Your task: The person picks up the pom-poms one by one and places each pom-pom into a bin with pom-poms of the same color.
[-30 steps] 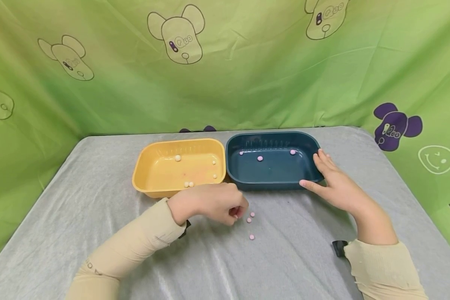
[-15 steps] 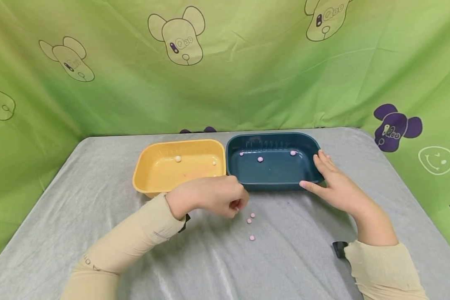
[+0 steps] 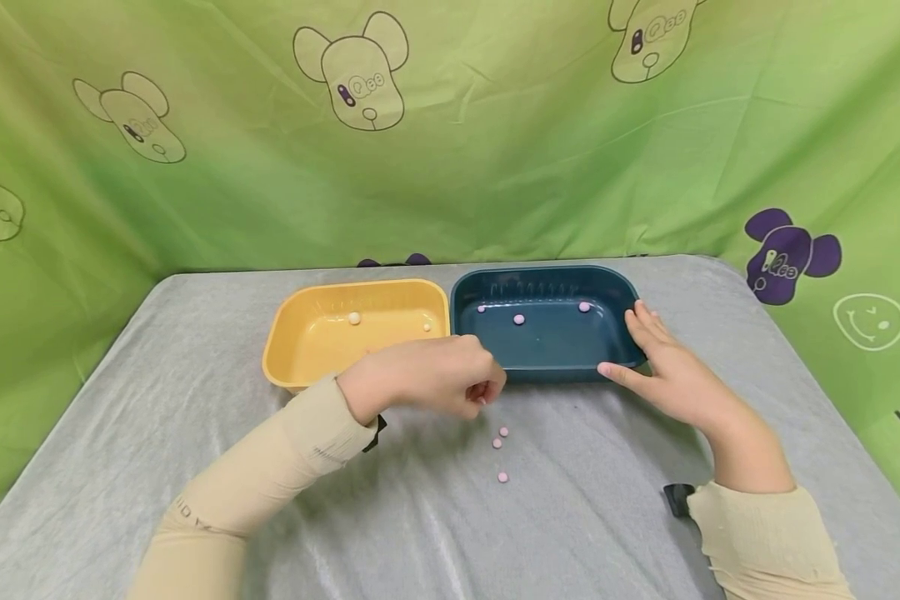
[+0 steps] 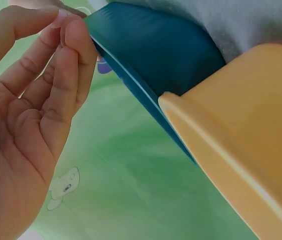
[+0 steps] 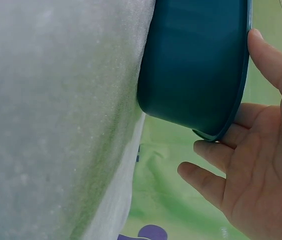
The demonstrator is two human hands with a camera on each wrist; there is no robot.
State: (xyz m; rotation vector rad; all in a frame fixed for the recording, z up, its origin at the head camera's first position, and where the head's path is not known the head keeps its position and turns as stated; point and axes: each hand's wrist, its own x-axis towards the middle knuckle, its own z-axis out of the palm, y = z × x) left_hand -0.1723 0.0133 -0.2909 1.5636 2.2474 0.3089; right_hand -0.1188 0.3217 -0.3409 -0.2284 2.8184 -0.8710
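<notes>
My left hand (image 3: 431, 375) hovers over the front edges of two bins, its thumb and forefinger tips pinched together. They seem to hold a small ball, almost wholly hidden by the fingertips. Beyond lie a yellow bin (image 3: 300, 350), partly covered by this hand, and a dark blue bin (image 3: 562, 346) side by side. Small pink balls (image 3: 519, 320) sit in the blue bin and white balls (image 3: 355, 318) in the yellow one. My right hand (image 3: 678, 375) rests on the blue bin's right corner, fingers fairly straight, thumb (image 5: 268, 52) touching the rim.
Three loose pink balls, the nearest one (image 3: 503, 477) set apart from the other two, lie on the grey cloth (image 3: 570, 525) in front of the bins. A green printed curtain (image 3: 495, 167) hangs behind the table and along its sides.
My left hand has risen away from the loose pink balls toward the bins and slightly right, fingertips still pinched. My right hand and both bins have stayed put.
</notes>
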